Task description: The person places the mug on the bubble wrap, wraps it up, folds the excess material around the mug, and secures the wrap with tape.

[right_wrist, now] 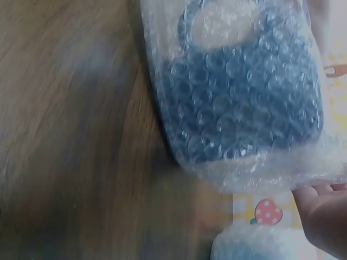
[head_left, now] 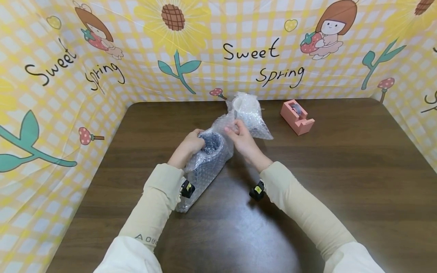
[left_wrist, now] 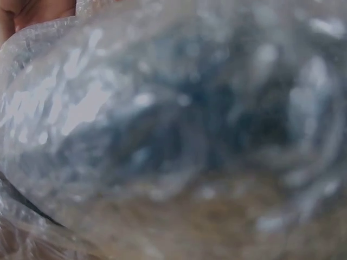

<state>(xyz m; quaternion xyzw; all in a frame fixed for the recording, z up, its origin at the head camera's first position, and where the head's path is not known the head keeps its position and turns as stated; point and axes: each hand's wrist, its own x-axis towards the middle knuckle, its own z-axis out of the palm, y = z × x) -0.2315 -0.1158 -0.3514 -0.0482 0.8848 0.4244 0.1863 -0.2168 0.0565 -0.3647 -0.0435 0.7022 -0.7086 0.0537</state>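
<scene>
A blue-grey mug with a rounded handle [right_wrist: 241, 103] shows through a clear bubble wrap bag [head_left: 205, 170] that lies slantwise between the hands. My left hand [head_left: 191, 146] grips the bag's near-left side, its fingertips partly hidden by the plastic. With thumb and fingers, my right hand [head_left: 244, 142] pinches the loose flap of bubble wrap [right_wrist: 271, 170] at the bag's far end. In the left wrist view, blurred bubble wrap [left_wrist: 162, 124] fills most of the picture.
Just beyond the right hand, a second bubble-wrapped bundle [head_left: 247, 112] with something white inside lies on the brown table [head_left: 355, 182]. A pink tape dispenser [head_left: 297, 118] stands to its right. A patterned yellow cloth [head_left: 252, 22] rises behind the table.
</scene>
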